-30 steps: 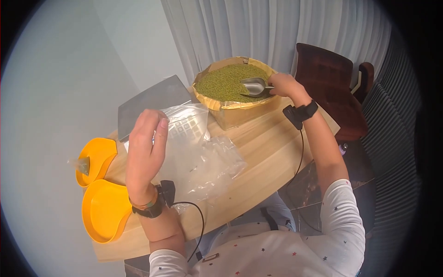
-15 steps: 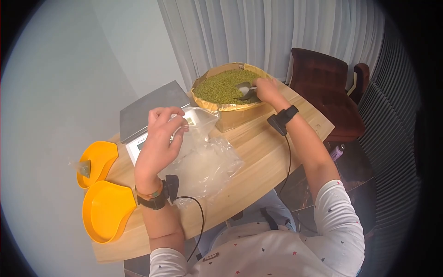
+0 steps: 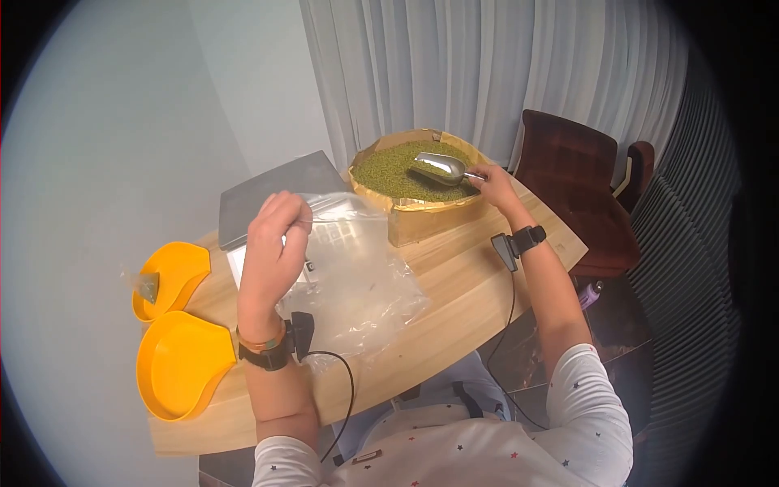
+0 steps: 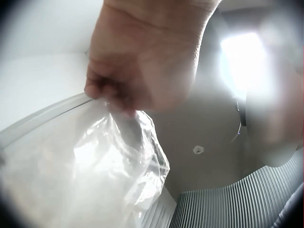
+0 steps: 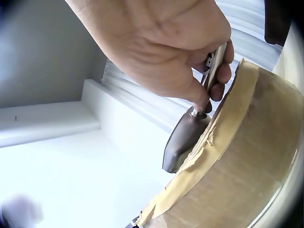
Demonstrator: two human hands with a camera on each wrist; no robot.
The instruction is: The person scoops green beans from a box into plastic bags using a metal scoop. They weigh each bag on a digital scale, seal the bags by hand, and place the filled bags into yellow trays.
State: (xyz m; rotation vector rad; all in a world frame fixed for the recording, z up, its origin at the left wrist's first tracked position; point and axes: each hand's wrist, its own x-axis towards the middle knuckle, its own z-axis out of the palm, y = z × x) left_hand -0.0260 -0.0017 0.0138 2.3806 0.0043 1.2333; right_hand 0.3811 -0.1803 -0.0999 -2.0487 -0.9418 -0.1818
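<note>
My left hand (image 3: 274, 256) pinches the top edge of a clear plastic bag (image 3: 353, 280), which hangs spread over the table and the front of a scale. The left wrist view shows the fingers curled at the rim of the bag (image 4: 99, 161). In my right hand (image 3: 497, 192) is the handle of a metal scoop (image 3: 451, 172), gripped between thumb and fingers. The scoop is over small green grains (image 3: 381, 172) that fill a taped cardboard box (image 3: 434, 224), and green shows in its bowl. In the right wrist view the box wall (image 5: 251, 156) hides part of the scoop.
A scale with a grey platform (image 3: 280, 193) stands behind my left hand. Two yellow trays (image 3: 180, 365) lie at the table's left end, the farther one holding a small bag (image 3: 148, 286) with dark contents. A brown chair (image 3: 568, 191) is beyond the table (image 3: 406, 341) at right.
The scoop was dipped into the grains and is now higher and more level, with green in it. My left hand's fingers moved about at the bag's edge, and the bag now hangs more spread out.
</note>
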